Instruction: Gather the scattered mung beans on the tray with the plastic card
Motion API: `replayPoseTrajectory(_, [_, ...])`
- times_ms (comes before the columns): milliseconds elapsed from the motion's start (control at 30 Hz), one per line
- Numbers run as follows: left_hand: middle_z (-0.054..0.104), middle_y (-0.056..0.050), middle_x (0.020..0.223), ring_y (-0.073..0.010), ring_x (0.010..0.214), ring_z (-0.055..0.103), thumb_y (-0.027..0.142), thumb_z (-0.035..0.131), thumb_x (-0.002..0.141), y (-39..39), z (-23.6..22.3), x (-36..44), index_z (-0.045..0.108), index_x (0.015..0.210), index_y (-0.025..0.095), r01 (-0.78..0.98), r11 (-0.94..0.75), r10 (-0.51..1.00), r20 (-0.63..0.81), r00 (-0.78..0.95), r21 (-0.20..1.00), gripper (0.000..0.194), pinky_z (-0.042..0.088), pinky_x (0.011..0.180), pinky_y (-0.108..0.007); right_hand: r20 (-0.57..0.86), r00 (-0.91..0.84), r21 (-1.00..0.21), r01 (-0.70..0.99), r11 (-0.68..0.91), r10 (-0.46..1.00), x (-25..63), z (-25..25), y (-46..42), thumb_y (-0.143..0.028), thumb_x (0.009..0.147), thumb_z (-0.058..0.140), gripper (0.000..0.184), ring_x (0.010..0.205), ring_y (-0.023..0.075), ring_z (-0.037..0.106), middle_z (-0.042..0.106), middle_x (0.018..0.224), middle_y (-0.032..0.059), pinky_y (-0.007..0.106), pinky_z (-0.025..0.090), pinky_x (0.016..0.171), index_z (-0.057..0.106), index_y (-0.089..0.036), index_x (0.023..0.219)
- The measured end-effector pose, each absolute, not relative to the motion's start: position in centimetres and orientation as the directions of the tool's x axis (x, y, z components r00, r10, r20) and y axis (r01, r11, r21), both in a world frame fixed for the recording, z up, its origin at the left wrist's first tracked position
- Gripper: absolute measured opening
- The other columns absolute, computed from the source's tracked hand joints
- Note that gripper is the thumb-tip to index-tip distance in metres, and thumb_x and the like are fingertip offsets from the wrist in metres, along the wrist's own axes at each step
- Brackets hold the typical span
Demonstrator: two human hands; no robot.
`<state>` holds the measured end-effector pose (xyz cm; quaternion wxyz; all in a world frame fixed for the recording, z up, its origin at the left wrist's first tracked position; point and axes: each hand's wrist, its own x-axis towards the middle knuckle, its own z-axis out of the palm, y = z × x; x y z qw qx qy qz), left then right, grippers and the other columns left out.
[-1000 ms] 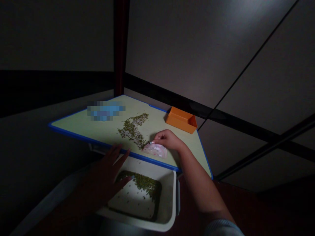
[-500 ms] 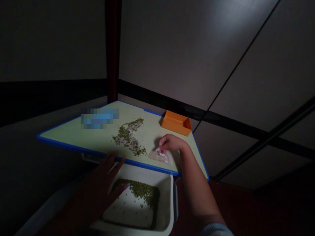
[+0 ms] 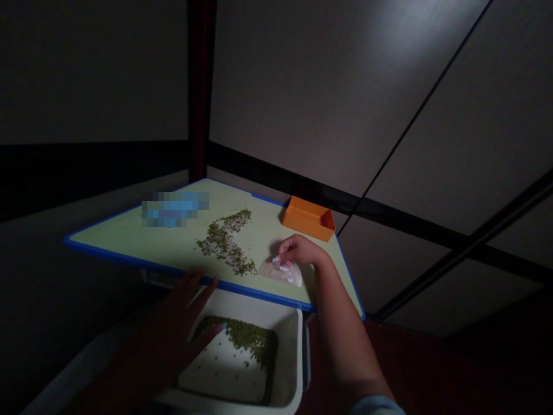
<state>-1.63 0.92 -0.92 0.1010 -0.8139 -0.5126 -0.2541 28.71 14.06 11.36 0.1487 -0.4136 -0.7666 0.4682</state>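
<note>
My right hand (image 3: pixel 294 252) is over the right part of a pale yellow-green board (image 3: pixel 129 239) with a blue rim. Its fingers are pinched on a clear half-round plastic sheet (image 3: pixel 276 273), marked with curved lines, that lies on or just above the board. To its left, small green beans (image 3: pixel 224 242) are scattered in a loose band. My left hand (image 3: pixel 184 311), in shadow, has its fingers spread against the board's front edge and its thumb over a white tub (image 3: pixel 291 346). More green beans (image 3: pixel 250 337) lie inside that tub, mostly towards its far right corner.
An orange open box (image 3: pixel 307 219) stands at the board's far right corner. A blurred-out blue item (image 3: pixel 175 208) lies on the far left of the board. Panelled walls (image 3: pixel 345 104) rise close behind, and the red floor (image 3: pixel 415 357) shows at the right.
The view has shifted very slightly. My right hand and the half-round sheet show only a slight change in angle; the left hand stays in place.
</note>
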Motion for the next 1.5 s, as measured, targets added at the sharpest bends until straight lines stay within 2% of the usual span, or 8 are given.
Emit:
replayPoseTrajectory(200, [0.029, -0.012, 0.159, -0.0356, 0.143, 0.033, 0.065, 0.05, 0.082, 1.1, -1.2, -1.8, 0.027, 0.148, 0.028, 0.891, -0.444, 0.802, 0.484, 0.349, 0.093, 0.079, 0.042, 0.107, -0.05, -0.197, -0.677, -0.847, 0.482, 0.225, 0.709, 27.5, 11.3, 13.7, -0.052, 0.063, 0.079, 0.042, 0.049, 0.0083, 0.051, 0.061, 0.051, -0.0017, 0.022, 0.037, 0.054, 0.066, -0.012, 0.064])
replayPoseTrajectory(333, [0.03, -0.013, 0.158, -0.0358, 0.142, 0.035, 0.065, 0.049, 0.082, 1.1, -1.4, -1.9, 0.029, 0.147, 0.028, 0.893, -0.443, 0.798, 0.491, 0.349, 0.085, 0.078, 0.043, 0.107, -0.051, -0.21, -0.676, -0.829, 0.506, 0.238, 0.706, 27.1, 10.9, 13.6, -0.054, 0.062, 0.079, 0.044, 0.05, 0.0086, 0.052, 0.062, 0.052, -0.0012, 0.022, 0.039, 0.055, 0.064, -0.013, 0.06])
replayPoseTrajectory(567, [0.034, -0.014, 0.156, -0.0344, 0.142, 0.036, 0.063, 0.049, 0.083, 1.0, -1.3, -1.9, 0.029, 0.148, 0.027, 0.895, -0.446, 0.761, 0.536, 0.366, 0.021, 0.077, 0.045, 0.105, -0.048, -0.193, -0.612, -0.716, 0.622, 0.317, 0.767, 27.5, 11.0, 13.7, -0.039, 0.07, 0.076, 0.031, 0.048, 0.008, 0.049, 0.061, 0.05, -0.0021, 0.021, 0.037, 0.055, 0.064, -0.013, 0.058])
replayPoseTrajectory(733, [0.032, -0.012, 0.158, -0.0347, 0.141, 0.036, 0.064, 0.05, 0.082, 1.2, -1.6, -1.8, 0.03, 0.147, 0.027, 0.895, -0.445, 0.766, 0.532, 0.361, 0.034, 0.078, 0.044, 0.106, -0.048, -0.175, -0.566, -0.716, 0.635, 0.29, 0.805, 28.2, 11.1, 13.9, -0.028, 0.072, 0.072, 0.021, 0.049, 0.0089, 0.052, 0.062, 0.051, -0.0024, 0.021, 0.037, 0.055, 0.065, -0.013, 0.061])
replayPoseTrajectory(1100, [0.035, -0.015, 0.156, -0.0357, 0.14, 0.039, 0.065, 0.05, 0.082, 1.0, -1.0, -1.8, 0.033, 0.146, 0.025, 0.889, -0.458, 0.748, 0.554, 0.365, 0.033, 0.077, 0.048, 0.103, -0.049, -0.148, -0.498, -0.707, 0.658, 0.261, 0.855, 29.1, 11.2, 14.2, -0.024, 0.073, 0.07, 0.019, 0.048, 0.0085, 0.051, 0.059, 0.049, -0.0032, 0.022, 0.037, 0.055, 0.062, -0.014, 0.06])
replayPoseTrajectory(1300, [0.037, -0.013, 0.155, -0.0353, 0.138, 0.041, 0.066, 0.049, 0.082, 1.1, -1.0, -1.6, 0.032, 0.146, 0.026, 0.884, -0.467, 0.733, 0.572, 0.368, 0.029, 0.078, 0.049, 0.101, -0.048, -0.2, -0.476, -0.65, 0.719, 0.248, 0.857, 29.6, 11.1, 14.5, -0.024, 0.074, 0.069, 0.017, 0.046, 0.0083, 0.049, 0.059, 0.049, -0.0033, 0.022, 0.035, 0.052, 0.065, -0.014, 0.061])
replayPoseTrajectory(1500, [0.04, -0.014, 0.153, -0.0353, 0.138, 0.042, 0.066, 0.049, 0.081, 1.0, -0.6, -1.6, 0.036, 0.145, 0.024, 0.887, -0.461, 0.73, 0.577, 0.366, 0.02, 0.077, 0.048, 0.101, -0.047, -0.187, -0.447, -0.628, 0.739, 0.244, 0.875, 29.8, 11.1, 14.6, -0.019, 0.075, 0.067, 0.015, 0.046, 0.0078, 0.05, 0.059, 0.049, -0.0036, 0.021, 0.036, 0.054, 0.064, -0.014, 0.061])
